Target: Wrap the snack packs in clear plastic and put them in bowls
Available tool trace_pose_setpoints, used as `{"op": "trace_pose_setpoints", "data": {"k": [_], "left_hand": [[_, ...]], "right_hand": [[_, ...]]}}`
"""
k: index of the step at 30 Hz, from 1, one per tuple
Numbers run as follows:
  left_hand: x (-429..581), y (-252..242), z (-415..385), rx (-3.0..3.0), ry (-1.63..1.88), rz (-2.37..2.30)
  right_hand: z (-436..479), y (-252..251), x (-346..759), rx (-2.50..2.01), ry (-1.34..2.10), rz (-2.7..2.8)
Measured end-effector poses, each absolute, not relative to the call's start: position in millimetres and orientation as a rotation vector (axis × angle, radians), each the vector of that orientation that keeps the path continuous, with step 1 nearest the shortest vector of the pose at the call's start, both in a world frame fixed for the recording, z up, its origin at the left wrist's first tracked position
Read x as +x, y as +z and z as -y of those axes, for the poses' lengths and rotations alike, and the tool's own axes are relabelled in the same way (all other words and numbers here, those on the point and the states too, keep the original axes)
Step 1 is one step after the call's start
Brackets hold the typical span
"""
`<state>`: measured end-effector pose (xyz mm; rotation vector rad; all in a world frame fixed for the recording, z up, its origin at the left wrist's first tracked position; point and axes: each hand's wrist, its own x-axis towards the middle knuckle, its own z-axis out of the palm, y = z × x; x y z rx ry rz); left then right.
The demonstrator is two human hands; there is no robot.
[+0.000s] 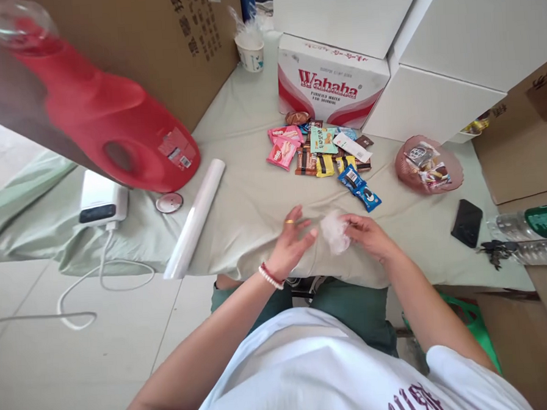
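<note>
My right hand [367,234] pinches a crumpled, see-through plastic bag [335,232] just above the cloth near the table's front edge. To the left of the bag is my left hand [292,242], its fingers spread and nothing in them; a ring and a beaded bracelet are on it. Beyond both hands lies a pile of wrapped snacks: pink packets [283,152], yellow ones [325,165], a green one [323,140], a white one [352,146] and blue packets [367,196] nearest to me.
A Wahaba box [331,82] stands behind the snacks. At the left are a red bottle [132,127], a clear roll [196,218] and a white power bank [102,197]. A pink bowl [402,167], a phone [467,222], keys [496,251] and plastic bottles [508,224] are at the right.
</note>
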<state>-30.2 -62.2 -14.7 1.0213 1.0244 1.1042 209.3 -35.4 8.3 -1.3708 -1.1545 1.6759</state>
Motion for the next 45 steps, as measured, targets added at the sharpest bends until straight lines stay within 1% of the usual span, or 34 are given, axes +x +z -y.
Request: {"op": "trace_pose_setpoints", "data": {"k": [4,11,14,17,21,26,30,34,38,40,42,45], "left_hand": [[-15.6,-12.3,57.0,0.734,0.904,-0.816],[-34.2,-27.7,65.9,0.408,1.101,-0.956],[-32.6,-26.1,70.1,0.392,1.102,-0.986],[-26.7,-18.8,73.7,0.441,1.075,-0.946],[-30.2,-12.5,74.9,0.497,1.039,-0.947],[-51.7,-14.4,70.5,0.410,1.095,-1.042],[-54.1,-9.5,65.7,0.336,1.074,-0.973],[-20.7,7.6,44.2,0.471,0.908,-0.886],[44.0,35.7,-8.7,0.622,0.788,-0.753],[74.9,48.2,-36.2,0.651,0.791,-0.784],[96.6,54.2,-51.5,0.717,0.857,-0.909],[107.1,46.5,-40.5,0.928,0.978,-0.931]], "right_hand": [[69.2,5.3,183.0,-1.275,1.705,1.190],[92.0,-6.4,197.4,-1.393,1.623,0.994],[94.9,-9.4,191.6,-1.426,1.471,1.052],[93.6,-10.2,177.0,-1.409,1.263,1.235],[87.4,-13.0,172.7,-1.432,1.191,1.384],[87.4,-14.2,203.3,-1.484,1.219,1.008],[96.2,-10.6,239.6,-1.466,1.118,0.740],[111.2,-12.2,269.5,-1.451,0.980,0.520],[125.8,-15.2,281.9,-1.456,0.977,0.421],[130.8,-13.0,284.3,-1.434,0.990,0.404],[134.4,-8.1,286.8,-1.404,1.001,0.372],[138.2,1.4,289.7,-1.384,1.055,0.321]]}}
